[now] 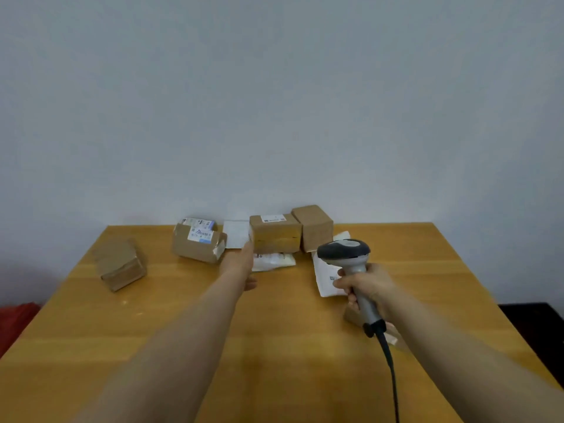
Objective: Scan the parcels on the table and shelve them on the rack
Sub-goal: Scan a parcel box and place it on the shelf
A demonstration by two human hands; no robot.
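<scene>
Several parcels lie at the far side of the wooden table [183,315]. My left hand [241,261] reaches out with straight fingers and touches the left end of a brown box with a white label [276,232]. My right hand [364,285] grips the handle of a grey barcode scanner [345,250], its head pointing toward the parcels. Another brown box [314,227] stands right of the labelled one. A torn box with a blue-white label [198,242] lies to the left. A plain box [120,265] sits far left. Flat white mailers [325,276] [274,261] lie under and beside the boxes.
A white envelope [236,233] leans at the wall behind the boxes. The scanner's black cable [390,367] runs down toward the near table edge. A small cardboard piece [352,317] lies under my right hand. Something red [15,319] sits left of the table, a dark surface [537,325] right.
</scene>
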